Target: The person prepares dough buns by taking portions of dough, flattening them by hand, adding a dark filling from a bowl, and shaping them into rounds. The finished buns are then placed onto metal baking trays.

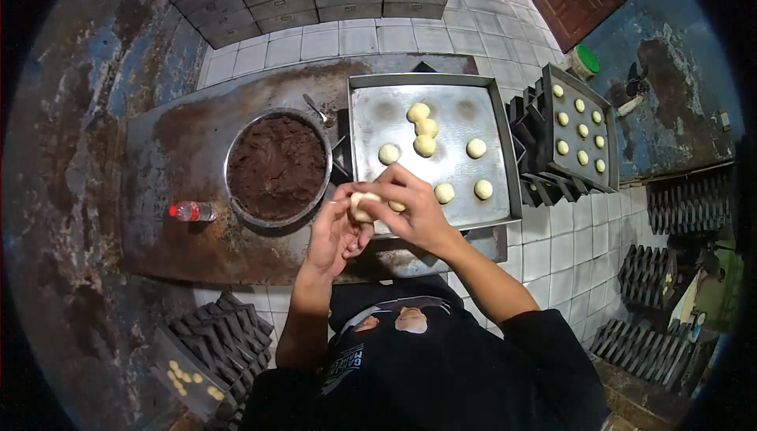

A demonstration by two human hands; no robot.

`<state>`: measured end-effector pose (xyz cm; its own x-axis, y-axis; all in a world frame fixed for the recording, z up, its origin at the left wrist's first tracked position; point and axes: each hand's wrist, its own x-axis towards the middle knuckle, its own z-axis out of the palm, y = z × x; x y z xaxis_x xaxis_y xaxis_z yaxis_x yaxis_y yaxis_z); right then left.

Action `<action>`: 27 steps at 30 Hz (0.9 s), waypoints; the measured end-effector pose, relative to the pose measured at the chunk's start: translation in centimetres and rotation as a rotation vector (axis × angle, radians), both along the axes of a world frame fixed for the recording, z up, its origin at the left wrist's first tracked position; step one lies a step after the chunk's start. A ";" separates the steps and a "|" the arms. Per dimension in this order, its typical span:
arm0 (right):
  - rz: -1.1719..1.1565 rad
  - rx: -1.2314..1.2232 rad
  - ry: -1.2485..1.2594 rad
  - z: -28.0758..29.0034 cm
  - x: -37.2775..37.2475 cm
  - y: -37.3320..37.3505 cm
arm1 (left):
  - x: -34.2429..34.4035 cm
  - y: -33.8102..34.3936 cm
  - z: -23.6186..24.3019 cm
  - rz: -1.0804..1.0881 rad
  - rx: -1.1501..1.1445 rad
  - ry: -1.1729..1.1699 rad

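A pale yellow dough ball (363,207) is held between my two hands, over the near left corner of a metal baking tray (457,167). My left hand (331,234) cups it from the left with curled fingers. From the right, my right hand (414,208) closes over it, fingers and thumb pressed on the dough and hiding part of it. Several round dough balls (475,148) sit on the tray; three touch in a row (426,127) near its middle. Left of my hands stands a wide metal bowl (229,175) with dark brown paste (277,164) in it.
A clear bottle with a red cap (193,211) lies on the worn table (177,163). A spoon (315,108) rests by the bowl's far edge. To the right, another tray of dough balls (582,130) tops a stack. More stacked trays (217,336) stand at the lower left.
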<state>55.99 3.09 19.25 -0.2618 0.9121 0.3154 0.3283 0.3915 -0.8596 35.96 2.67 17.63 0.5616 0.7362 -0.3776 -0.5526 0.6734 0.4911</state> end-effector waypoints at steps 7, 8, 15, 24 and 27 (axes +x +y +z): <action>0.053 -0.971 1.104 -2.1 3.0 -1.7 | 5.1 1.6 0.5 0.306 0.812 0.943; 0.090 -1.004 1.197 -2.7 3.2 -2.0 | 5.9 1.8 1.9 0.313 0.780 0.988; -0.221 -0.303 1.218 -4.0 2.7 -3.2 | 12.5 0.9 5.5 0.199 0.661 0.263; 0.018 -0.353 0.794 -1.9 9.0 -2.7 | 14.4 1.9 5.3 0.368 0.833 0.226; -0.060 -0.232 0.737 -1.6 7.8 -3.5 | 15.7 0.1 4.6 0.371 0.955 0.288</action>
